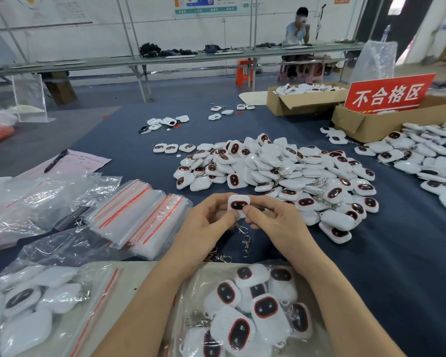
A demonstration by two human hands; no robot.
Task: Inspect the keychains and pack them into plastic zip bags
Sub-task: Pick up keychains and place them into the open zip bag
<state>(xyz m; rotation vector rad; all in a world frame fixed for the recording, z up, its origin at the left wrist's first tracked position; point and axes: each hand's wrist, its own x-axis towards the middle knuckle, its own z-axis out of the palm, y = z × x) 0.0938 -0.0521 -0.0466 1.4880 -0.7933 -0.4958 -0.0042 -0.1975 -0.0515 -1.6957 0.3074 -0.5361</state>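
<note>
A white keychain (238, 203) with a dark red-rimmed oval face is held up between both hands at centre. My left hand (206, 222) pinches its left side, my right hand (273, 222) pinches its right side with the thumb on the face. Its metal clasp (245, 239) dangles below. A big heap of the same keychains (281, 171) lies just beyond. Stacks of empty zip bags (137, 215) with red strips lie to the left. Near me, a zip bag (247, 310) holds several keychains, and another filled bag (34, 302) lies at the lower left.
A second heap of keychains (428, 161) is at the right beside cardboard boxes (366, 119), one with a red sign (389, 95). A pen (56, 161) lies on pink paper at the left. A person (298, 29) sits at a far bench.
</note>
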